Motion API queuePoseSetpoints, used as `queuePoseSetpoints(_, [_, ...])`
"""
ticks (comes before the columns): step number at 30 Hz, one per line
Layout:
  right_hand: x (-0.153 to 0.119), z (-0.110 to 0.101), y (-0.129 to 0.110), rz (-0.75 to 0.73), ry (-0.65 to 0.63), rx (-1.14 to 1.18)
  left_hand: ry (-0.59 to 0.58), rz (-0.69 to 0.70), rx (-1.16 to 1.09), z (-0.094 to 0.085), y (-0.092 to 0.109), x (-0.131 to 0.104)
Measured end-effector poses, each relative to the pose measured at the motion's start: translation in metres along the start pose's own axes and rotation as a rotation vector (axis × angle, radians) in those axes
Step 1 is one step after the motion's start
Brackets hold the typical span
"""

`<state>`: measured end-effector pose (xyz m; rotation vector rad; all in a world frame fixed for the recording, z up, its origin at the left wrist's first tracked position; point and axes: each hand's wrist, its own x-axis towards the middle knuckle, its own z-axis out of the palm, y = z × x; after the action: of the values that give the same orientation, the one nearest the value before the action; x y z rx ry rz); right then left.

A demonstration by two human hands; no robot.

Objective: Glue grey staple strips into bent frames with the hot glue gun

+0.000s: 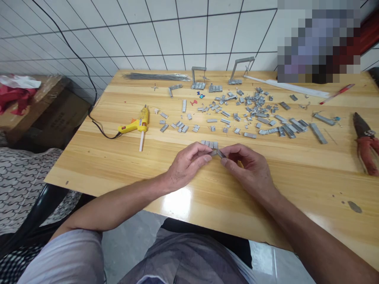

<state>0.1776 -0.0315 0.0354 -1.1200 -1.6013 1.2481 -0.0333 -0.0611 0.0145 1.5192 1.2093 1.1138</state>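
Over the middle front of the table, my left hand (189, 162) and my right hand (250, 163) pinch the two ends of one bent strip of grey metal staples (218, 152). Its two legs meet at an angle, and my fingertips cover the outer ends. Just behind the fingers lies a short row of grey staple blocks (209, 144). Farther back, two upright bracket shapes built from staple strips (199, 69) (243, 60) stand on flat staple bases. A loose L-shaped staple piece (175, 89) lies left of them.
Many loose staple pieces (257, 102) are scattered across the table's middle and right. A yellow glue gun (139, 123) with a black cord lies left. Thin metal rods (156, 76) lie along the wall. Pliers (366, 144) and a red pen (337, 94) are at the right.
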Motion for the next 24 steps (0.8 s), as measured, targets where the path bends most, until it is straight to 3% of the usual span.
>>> queuePoseSetpoints(24, [0.0004, 0.0001, 0.0000, 0.006, -0.023, -0.025, 0.018, 0.019, 0.014, -0.0005, 0.0095, 0.0033])
